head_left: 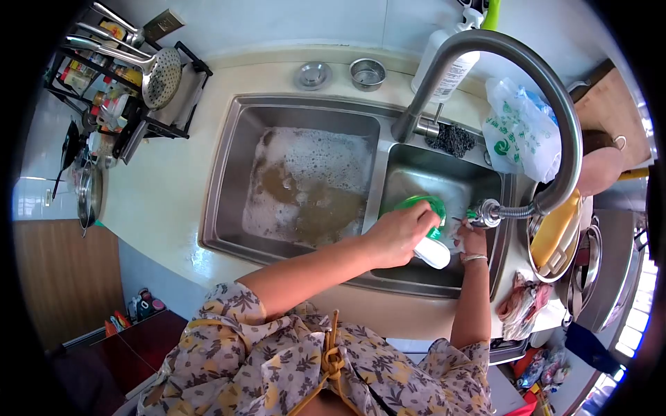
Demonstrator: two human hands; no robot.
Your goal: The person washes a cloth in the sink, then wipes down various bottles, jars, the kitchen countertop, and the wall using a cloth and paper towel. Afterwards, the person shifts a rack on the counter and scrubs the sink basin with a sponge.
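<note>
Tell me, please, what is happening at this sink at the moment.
A person is working over the smaller basin. Their left hand holds a green and white item, partly hidden by the fingers. Their right hand is close by the faucet's spray head; its exact grip is unclear. The larger basin beside it holds murky, foamy water.

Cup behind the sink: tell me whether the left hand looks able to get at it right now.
Probably yes, but not with a free grip: the left hand is holding something green and white. The way to the cup, left of the faucet, looks open.
</note>
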